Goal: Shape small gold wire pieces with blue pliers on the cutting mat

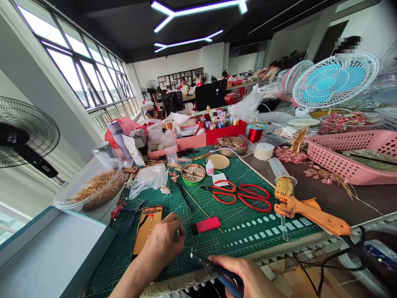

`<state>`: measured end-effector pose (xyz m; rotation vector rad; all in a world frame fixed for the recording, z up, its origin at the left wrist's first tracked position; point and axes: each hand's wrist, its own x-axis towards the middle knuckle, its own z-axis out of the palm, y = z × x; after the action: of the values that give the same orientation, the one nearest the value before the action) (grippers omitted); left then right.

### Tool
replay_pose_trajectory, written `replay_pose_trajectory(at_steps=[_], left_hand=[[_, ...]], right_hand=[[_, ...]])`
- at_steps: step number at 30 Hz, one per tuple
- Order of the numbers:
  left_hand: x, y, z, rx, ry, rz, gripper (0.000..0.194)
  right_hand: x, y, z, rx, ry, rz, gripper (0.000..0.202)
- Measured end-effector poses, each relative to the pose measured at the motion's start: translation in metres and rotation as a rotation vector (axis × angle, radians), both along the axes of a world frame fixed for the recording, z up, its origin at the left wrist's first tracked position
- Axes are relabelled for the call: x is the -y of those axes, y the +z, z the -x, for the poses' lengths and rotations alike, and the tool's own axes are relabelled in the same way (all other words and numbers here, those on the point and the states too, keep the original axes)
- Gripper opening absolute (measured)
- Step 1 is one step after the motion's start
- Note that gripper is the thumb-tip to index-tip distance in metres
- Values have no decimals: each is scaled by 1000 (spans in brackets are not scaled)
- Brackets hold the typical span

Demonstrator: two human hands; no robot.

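While the left hand (pixel 163 242) sits on the mat (pixel 248 231) at 6 o'clock, its fingers pinch a small metal piece (pixel 178 234), too small to ID. Right hand (pixel 248 277), at 5 o'clock, is wrapped around blue-handled pliers (pixel 214 270); tips point toward the piece, just apart. Phone (pixel 147 227) lies touching left hand at 9 o'clock. Red block (pixel 207 224) is near at 1 o'clock; scissors (pixel 245 196) and glue gun (pixel 307 209) lie farther at 2 o'clock.

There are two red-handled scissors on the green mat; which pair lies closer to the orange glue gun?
The larger scissors, with big red loops toward the glue gun. The smaller scissors lie left of them, nearer the bead dish.
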<state>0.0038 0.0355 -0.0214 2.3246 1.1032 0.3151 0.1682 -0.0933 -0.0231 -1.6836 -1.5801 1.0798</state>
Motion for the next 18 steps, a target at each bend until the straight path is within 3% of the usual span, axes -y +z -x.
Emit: replay_pose_trajectory(at_steps=[4, 8, 13, 18], left_hand=[[-3, 1, 8, 110, 88, 238, 4], [-5, 1, 9, 213, 166, 515, 9], [-8, 0, 5, 315, 177, 594, 14], [-8, 4, 6, 373, 181, 557, 19]], right_hand=[[-5, -1, 2, -11, 3, -4, 53], [-8, 7, 4, -36, 13, 14, 55], [-10, 14, 5, -9, 16, 60, 57], [-15, 9, 3, -37, 37, 61, 53]])
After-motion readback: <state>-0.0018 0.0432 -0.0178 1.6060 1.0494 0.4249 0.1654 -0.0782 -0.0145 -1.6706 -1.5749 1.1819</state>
